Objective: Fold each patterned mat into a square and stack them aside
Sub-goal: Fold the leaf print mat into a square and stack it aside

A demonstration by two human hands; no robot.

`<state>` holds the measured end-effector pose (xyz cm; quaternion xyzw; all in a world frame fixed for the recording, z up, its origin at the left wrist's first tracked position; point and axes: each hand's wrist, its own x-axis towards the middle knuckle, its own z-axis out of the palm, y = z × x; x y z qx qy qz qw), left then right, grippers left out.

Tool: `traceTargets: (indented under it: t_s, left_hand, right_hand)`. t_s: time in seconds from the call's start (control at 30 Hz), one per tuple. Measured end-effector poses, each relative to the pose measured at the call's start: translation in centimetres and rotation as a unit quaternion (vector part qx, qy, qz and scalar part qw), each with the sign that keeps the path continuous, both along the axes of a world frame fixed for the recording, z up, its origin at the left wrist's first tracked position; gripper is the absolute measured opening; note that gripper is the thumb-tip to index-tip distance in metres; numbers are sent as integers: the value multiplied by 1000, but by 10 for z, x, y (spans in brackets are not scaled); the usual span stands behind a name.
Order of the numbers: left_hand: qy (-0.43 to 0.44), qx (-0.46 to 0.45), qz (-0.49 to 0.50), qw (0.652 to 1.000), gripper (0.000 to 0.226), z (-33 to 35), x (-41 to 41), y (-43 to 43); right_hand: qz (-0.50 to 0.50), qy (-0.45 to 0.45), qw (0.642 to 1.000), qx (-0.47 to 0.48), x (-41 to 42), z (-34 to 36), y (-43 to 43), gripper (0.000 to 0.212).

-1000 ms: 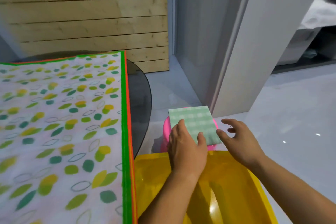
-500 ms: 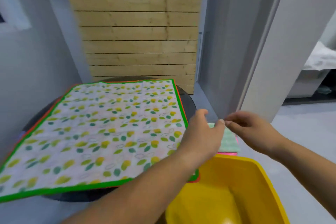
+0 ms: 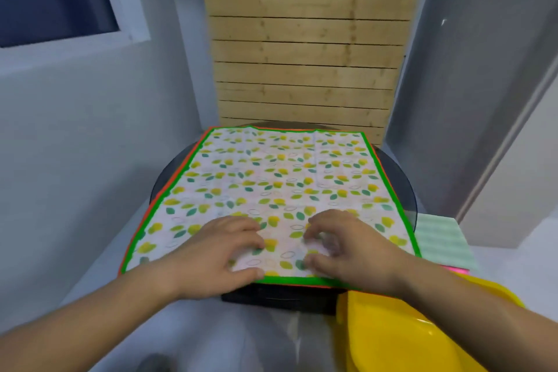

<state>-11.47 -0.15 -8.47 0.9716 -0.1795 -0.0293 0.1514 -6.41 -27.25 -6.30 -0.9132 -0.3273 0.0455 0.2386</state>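
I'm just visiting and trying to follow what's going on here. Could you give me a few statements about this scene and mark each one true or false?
1. The leaf-patterned mat lies spread open on the round dark table. True.
2. The left hand and the right hand are both on the mat near its close edge. True.
3. The mat's border is blue. False: it is green, with orange showing along the outer edge.
4. A folded pale green checked mat sits to the right of the table. True.
5. The yellow plastic tub is on top of the table. False: it sits lower down, at the near right.
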Motion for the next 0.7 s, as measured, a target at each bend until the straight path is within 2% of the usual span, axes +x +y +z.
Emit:
traceTargets:
  t_s: [0.2, 0.3, 0.7]
  left_hand:
    - [37, -55, 1, 998, 80, -10, -6, 10]
    - [33, -56, -5, 998, 77, -11, -7, 10]
    - [49, -97, 2, 994, 68, -10, -3, 13]
  right_hand:
    - [7, 26, 999, -27, -10, -14, 12, 52]
    - [8, 38, 999, -32, -12, -15, 11, 54]
    - [-13, 30, 999, 4, -19, -16, 12, 33]
